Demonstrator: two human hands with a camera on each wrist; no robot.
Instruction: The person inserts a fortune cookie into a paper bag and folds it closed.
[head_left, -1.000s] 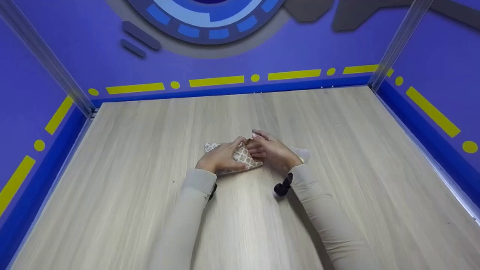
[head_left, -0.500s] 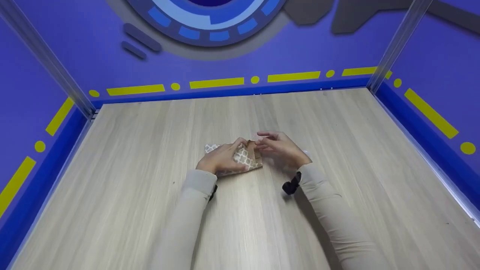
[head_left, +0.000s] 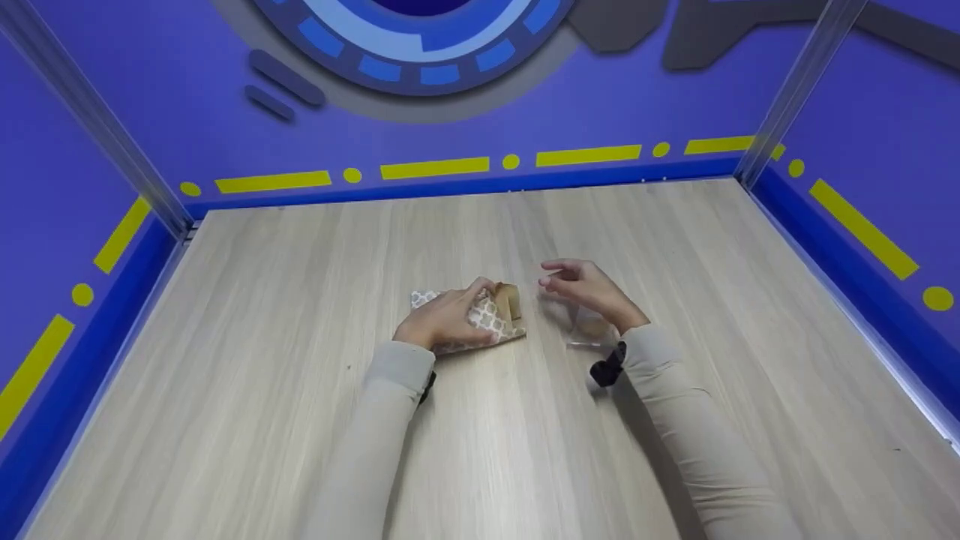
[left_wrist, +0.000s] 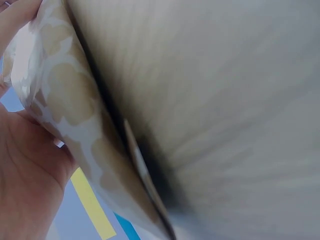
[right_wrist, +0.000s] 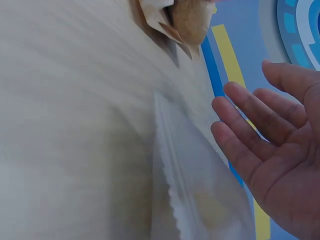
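Observation:
A paper bag with a tan-and-white lattice print lies on its side mid-table. Its mouth faces right and gapes, showing the brown inside. My left hand grips the bag from above, thumb on the near side and fingers on the far side. To the right, a clear plastic bag with a jagged edge rests on the table; a faint yellowish patch shows through it. My right hand is just above and beyond this plastic bag, fingers loosely extended, holding nothing. In the left wrist view the printed paper fills the left side.
The wood-grain table extends around both bags. Blue-purple panels with yellow dashes stand along its back, left and right sides. A black wrist camera hangs under the right wrist.
My right hand has drawn away from the paper bag's mouth toward the right, uncovering the opening and now hovering by the plastic bag. The left hand keeps its grip, almost still.

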